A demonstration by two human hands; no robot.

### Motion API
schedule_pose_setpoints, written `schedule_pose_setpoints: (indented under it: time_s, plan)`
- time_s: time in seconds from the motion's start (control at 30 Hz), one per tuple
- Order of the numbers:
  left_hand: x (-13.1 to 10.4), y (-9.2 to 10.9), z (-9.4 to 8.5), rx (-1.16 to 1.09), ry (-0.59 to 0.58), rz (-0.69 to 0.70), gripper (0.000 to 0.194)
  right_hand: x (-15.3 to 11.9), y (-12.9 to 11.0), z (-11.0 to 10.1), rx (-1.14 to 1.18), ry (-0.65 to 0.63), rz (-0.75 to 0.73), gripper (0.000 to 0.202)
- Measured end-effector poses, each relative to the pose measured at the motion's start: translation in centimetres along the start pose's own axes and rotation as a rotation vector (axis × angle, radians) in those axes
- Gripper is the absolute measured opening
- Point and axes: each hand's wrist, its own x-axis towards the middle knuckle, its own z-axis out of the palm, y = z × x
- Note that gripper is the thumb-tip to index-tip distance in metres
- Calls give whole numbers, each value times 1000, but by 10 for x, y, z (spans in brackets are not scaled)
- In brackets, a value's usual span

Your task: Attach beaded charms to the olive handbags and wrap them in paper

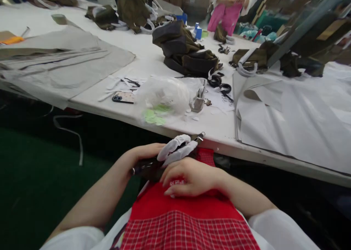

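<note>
A small dark olive bag (153,173) with white-wrapped handles (175,149) rests on my lap, with a metal ring at its far end. My left hand (148,151) closes on the bag's far left side, its fingertips hidden behind the handles. On the near side lies my right hand (190,175), loosely bent. Its fingertips touch the bag, and its thumb stands apart over the red apron (181,202).
A white table (109,109) runs just beyond my lap. On it are a clear plastic bag (164,94), a phone (123,97), stacked dark bags (186,52) and grey sheets (290,118). A person in pink (226,14) stands across the table.
</note>
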Motion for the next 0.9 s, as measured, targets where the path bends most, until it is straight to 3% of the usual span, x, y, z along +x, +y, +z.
schedule_pose_setpoints:
  time_s: [0.1,0.13,0.2,0.3,0.4,0.47,0.57,0.67,0.77,0.83,0.9]
  plan:
    - [-7,-22,5,-118,-63,-72,48,-34,13,-12,-84,314,195,14]
    - [-12,-25,2,-150,-28,-60,50,-42,20,-14,-126,450,252,14]
    - [-22,-24,-8,-156,41,8,45,-52,35,-17,-191,700,353,12]
    - [-35,-13,-23,-30,-71,64,49,-57,59,-19,-224,893,443,16]
    - [-39,-2,-26,176,-170,58,53,-52,73,-20,-173,792,438,27]
    - [-37,1,-24,293,-119,48,52,-48,76,-20,-112,653,420,36]
    - [-30,-2,-21,381,105,1,47,-44,73,-20,-1,433,391,53]
    - [-25,-6,-21,442,323,-19,41,-43,71,-20,-2,236,403,41]
    - [-23,-6,-18,431,317,-8,32,-37,70,-18,-154,289,414,15]
    - [-23,-5,-14,409,282,-6,26,-28,68,-17,-244,331,366,19]
    - [-23,-5,-11,396,249,-18,22,-16,65,-13,-282,254,329,25]
